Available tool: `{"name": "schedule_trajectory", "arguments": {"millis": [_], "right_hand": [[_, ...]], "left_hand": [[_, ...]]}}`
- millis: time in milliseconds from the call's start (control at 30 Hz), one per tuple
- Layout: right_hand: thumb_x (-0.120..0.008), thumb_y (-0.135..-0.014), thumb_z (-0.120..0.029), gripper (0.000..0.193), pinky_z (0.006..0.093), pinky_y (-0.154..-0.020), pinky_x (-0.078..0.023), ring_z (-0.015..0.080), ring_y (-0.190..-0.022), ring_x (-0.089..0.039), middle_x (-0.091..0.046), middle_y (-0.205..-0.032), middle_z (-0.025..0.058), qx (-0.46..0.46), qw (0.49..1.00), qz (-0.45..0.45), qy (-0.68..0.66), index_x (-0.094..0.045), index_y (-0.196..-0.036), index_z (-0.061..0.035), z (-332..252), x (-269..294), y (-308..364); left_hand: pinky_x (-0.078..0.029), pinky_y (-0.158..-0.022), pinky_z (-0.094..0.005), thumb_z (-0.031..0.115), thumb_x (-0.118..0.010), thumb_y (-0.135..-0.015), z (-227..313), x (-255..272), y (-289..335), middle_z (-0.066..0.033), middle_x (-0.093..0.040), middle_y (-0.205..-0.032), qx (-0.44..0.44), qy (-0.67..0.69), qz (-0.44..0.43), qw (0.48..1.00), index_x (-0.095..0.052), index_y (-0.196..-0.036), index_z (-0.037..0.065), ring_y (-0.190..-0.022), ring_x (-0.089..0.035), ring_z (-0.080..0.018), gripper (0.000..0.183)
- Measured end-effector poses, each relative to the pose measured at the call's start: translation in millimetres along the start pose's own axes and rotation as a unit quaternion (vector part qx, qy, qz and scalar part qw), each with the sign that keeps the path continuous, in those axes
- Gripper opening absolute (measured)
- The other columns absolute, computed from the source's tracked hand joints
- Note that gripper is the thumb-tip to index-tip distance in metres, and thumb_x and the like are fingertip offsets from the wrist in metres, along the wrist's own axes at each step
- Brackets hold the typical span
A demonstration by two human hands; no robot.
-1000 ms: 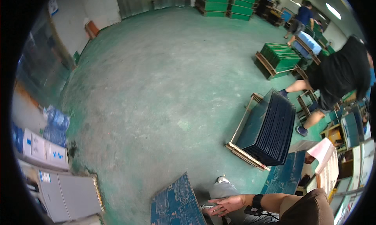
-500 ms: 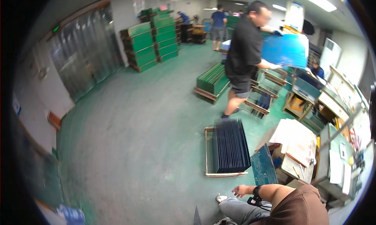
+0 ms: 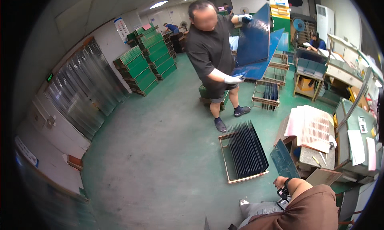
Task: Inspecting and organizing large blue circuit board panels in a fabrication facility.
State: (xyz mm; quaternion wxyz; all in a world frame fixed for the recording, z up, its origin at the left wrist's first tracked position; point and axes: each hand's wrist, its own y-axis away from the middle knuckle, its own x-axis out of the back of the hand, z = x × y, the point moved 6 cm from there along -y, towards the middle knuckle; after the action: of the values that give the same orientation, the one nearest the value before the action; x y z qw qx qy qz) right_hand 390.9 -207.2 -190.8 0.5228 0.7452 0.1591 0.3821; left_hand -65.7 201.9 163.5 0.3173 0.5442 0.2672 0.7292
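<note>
My right hand (image 3: 280, 182) hangs at the lower right below a brown sleeve, holding nothing I can see. Its fingers are loosely bent and a black strap with a small device (image 3: 283, 192) circles the wrist. Nearest to it, a worn dark teal panel (image 3: 284, 158) leans by a low table. Just beyond, a floor rack (image 3: 245, 179) holds several thin dark panels (image 3: 247, 150) upright in a row. Behind the rack, a co-worker (image 3: 212, 50) in black, wearing gloves, holds large blue sheets (image 3: 254, 42) at an angle. My left hand is out of view.
Copper-coloured sheets (image 3: 316, 126) lie on the low table at right, beside a long workbench (image 3: 352, 122). Another rack with dark panels (image 3: 272, 92) stands behind. Green crates (image 3: 138, 70) are stacked by a plastic strip curtain (image 3: 86, 88) at left. Others work farther back.
The co-worker has turned to face me, and the blue sheets now stand spread at an angle. My view has shifted left, and my right hand appears farther right, its fingers more bent.
</note>
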Motion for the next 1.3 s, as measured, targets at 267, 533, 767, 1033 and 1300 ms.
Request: {"name": "schedule_trajectory", "arguments": {"millis": [267, 533, 767, 1033, 1300], "right_hand": [[-0.038, -0.086, -0.009, 0.024, 0.0313, -0.054, -0.052, 0.0170, -0.067, -0.062, -0.061, -0.080, 0.0051, 0.048, 0.820, 0.237, -0.519, -0.056, -0.101, -0.0066, -146, 217, 94], [-0.045, -0.079, -0.003, 0.028, 0.0297, -0.054, -0.055, 0.0171, -0.070, -0.064, -0.064, -0.090, 0.0084, -0.062, 0.798, 0.197, -0.566, -0.058, -0.103, -0.0053, -165, 193, 81], [-0.042, -0.081, -0.003, 0.033, 0.0343, -0.059, -0.055, 0.0222, -0.076, -0.065, -0.062, -0.097, 0.0103, -0.170, 0.733, 0.175, -0.635, -0.056, -0.111, -0.0096, -216, 143, 102], [-0.034, -0.087, -0.008, 0.034, 0.0334, -0.072, -0.053, 0.0214, -0.089, -0.062, -0.059, -0.106, 0.0111, -0.088, 0.778, 0.169, -0.598, -0.049, -0.118, -0.0083, -335, 143, 122], [-0.026, -0.089, -0.045, 0.055, 0.0518, -0.062, -0.045, 0.0340, -0.086, -0.059, -0.059, -0.098, 0.0179, -0.200, 0.377, 0.042, -0.903, -0.039, -0.124, -0.0046, -234, -47, 59]], "left_hand": [[-0.040, -0.081, -0.0429, 0.026, -0.056, -0.083, -11, 25, 23, -0.0240, -0.053, -0.110, 0.081, -0.051, 0.031, 0.995, -0.036, -0.124, -0.005, -0.102, -0.050, -0.0325, 0.055], [-0.040, -0.082, -0.0426, 0.026, -0.055, -0.084, -28, 81, -1, -0.0240, -0.053, -0.111, 0.105, -0.065, 0.034, 0.992, -0.037, -0.123, -0.005, -0.102, -0.050, -0.0325, 0.054], [-0.040, -0.082, -0.0423, 0.026, -0.055, -0.084, -74, 152, -57, -0.0239, -0.052, -0.111, 0.098, -0.082, 0.011, 0.992, -0.037, -0.123, -0.005, -0.103, -0.050, -0.0325, 0.053], [-0.040, -0.083, -0.0420, 0.025, -0.054, -0.085, -106, 214, -112, -0.0239, -0.052, -0.112, 0.068, -0.108, -0.025, 0.991, -0.038, -0.122, -0.006, -0.103, -0.050, -0.0325, 0.051], [-0.040, -0.083, -0.0416, 0.025, -0.053, -0.085, -81, 253, -163, -0.0239, -0.052, -0.112, 0.032, -0.141, -0.029, 0.989, -0.039, -0.122, -0.006, -0.103, -0.050, -0.0326, 0.050]]}}
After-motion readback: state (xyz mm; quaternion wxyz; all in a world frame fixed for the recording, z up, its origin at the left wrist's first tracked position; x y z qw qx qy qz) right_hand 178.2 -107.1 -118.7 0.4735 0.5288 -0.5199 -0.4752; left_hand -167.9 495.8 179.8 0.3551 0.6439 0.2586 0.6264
